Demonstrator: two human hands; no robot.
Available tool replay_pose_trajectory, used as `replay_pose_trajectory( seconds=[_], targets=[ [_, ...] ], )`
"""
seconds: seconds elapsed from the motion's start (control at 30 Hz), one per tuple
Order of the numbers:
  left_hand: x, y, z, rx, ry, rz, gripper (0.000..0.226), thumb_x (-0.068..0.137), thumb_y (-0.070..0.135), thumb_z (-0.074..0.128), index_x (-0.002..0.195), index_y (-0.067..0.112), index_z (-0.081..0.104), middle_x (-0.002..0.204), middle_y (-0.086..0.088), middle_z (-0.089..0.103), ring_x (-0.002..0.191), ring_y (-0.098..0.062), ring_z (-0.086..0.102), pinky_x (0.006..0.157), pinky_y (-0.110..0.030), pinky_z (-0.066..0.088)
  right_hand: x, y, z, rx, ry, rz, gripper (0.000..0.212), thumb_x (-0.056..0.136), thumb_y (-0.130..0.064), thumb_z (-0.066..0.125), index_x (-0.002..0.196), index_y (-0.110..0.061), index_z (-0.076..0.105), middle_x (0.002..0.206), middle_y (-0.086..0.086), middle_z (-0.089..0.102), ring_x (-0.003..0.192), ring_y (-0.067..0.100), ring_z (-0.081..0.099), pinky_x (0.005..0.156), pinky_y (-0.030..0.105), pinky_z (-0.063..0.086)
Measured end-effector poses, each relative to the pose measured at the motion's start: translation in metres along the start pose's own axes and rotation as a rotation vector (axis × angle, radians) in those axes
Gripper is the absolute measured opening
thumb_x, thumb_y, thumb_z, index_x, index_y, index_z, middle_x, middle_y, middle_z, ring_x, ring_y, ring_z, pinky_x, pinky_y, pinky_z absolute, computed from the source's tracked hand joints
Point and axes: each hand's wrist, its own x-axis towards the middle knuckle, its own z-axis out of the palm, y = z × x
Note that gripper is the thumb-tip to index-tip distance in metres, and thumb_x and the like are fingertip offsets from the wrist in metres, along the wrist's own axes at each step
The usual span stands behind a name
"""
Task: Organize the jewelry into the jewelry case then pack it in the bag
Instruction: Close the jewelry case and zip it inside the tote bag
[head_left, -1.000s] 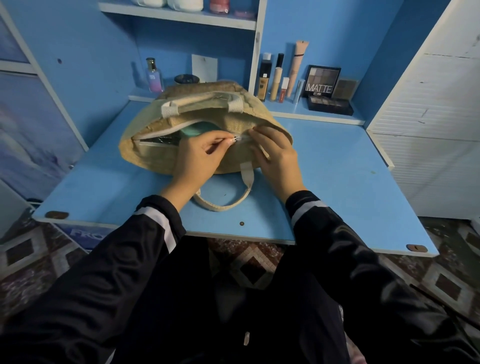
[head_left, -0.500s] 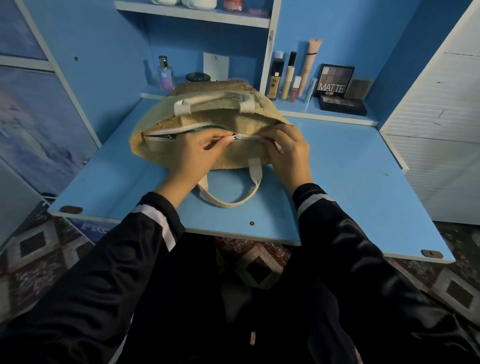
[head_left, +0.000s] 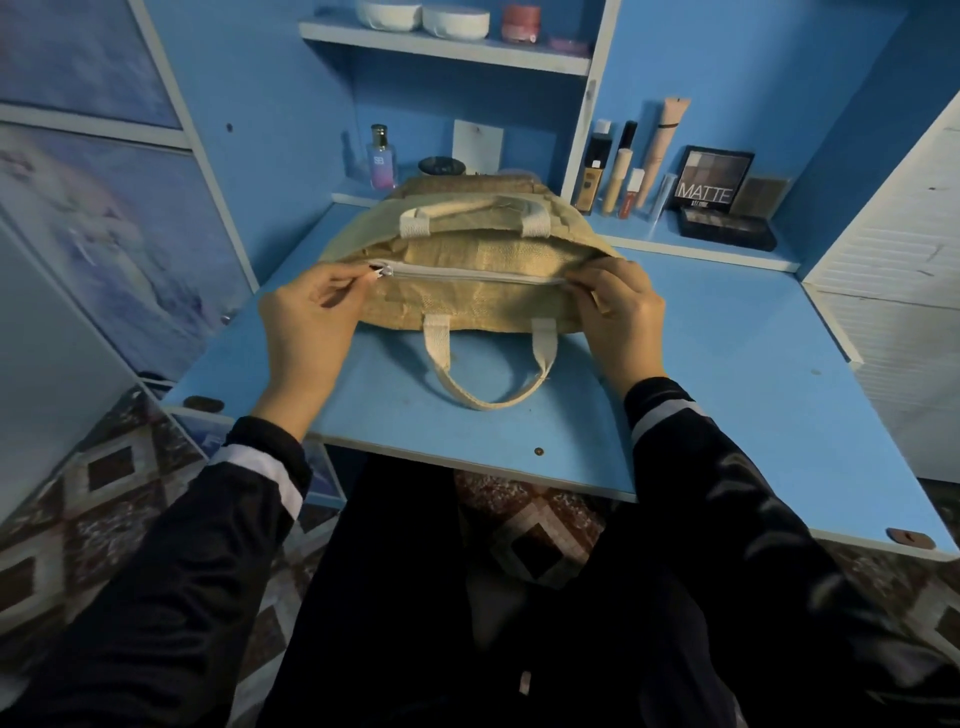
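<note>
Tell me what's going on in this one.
A person works on a tan woven bag lying on the blue desk. The left hand pinches the zipper pull at the bag's left end; the right hand grips the bag's right end. The zipper looks closed along its length.

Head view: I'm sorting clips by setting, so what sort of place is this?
Probably a home vanity or dressing corner: upright makeup tubes and bottles and a dark eyeshadow palette marked MATTE stand on the blue ledge, and a small pink-and-blue perfume bottle stands behind the tan woven bag.
</note>
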Motion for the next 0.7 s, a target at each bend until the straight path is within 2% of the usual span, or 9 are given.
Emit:
replay_pose_trajectory(
  seconds=[0.27,0.4,0.6,0.7],
  targets=[
    [0.004,-0.005,-0.021,0.064,0.194,0.002,0.014,0.086,0.016,0.075,0.095,0.007,0.072,0.089,-0.002,0.072,0.082,0.002,0.068,0.080,-0.017,0.054,0.001,-0.003,0.003,0.017,0.014,-0.026,0.007,0.087,-0.005,0.068,0.089,-0.001,0.074,0.091,0.012,0.068,0.089,0.027,0.062,0.084,0.031,0.050],
    [0.002,-0.008,-0.025,0.126,0.188,0.048,0.015,0.088,0.019,0.072,0.096,0.006,0.072,0.090,0.001,0.072,0.083,0.000,0.069,0.079,-0.019,0.055,0.001,-0.005,0.004,0.014,0.001,-0.023,0.009,0.087,-0.007,0.068,0.089,-0.001,0.074,0.093,0.013,0.068,0.090,0.030,0.063,0.084,0.035,0.051],
    [0.008,-0.012,-0.033,0.228,0.143,0.130,0.016,0.089,0.020,0.071,0.095,0.005,0.071,0.089,0.001,0.072,0.082,-0.008,0.070,0.074,-0.028,0.058,0.003,-0.007,0.004,0.013,-0.016,-0.042,0.009,0.087,-0.006,0.069,0.090,0.000,0.074,0.093,0.013,0.069,0.090,0.029,0.063,0.085,0.031,0.051],
    [0.010,-0.011,-0.034,0.252,0.135,0.152,0.015,0.090,0.018,0.071,0.094,0.003,0.071,0.089,-0.002,0.071,0.082,-0.010,0.069,0.075,-0.026,0.057,0.004,-0.009,0.005,0.013,-0.017,-0.044,0.010,0.087,-0.007,0.068,0.089,0.000,0.074,0.093,0.014,0.069,0.089,0.030,0.063,0.083,0.034,0.051]
  ],
)
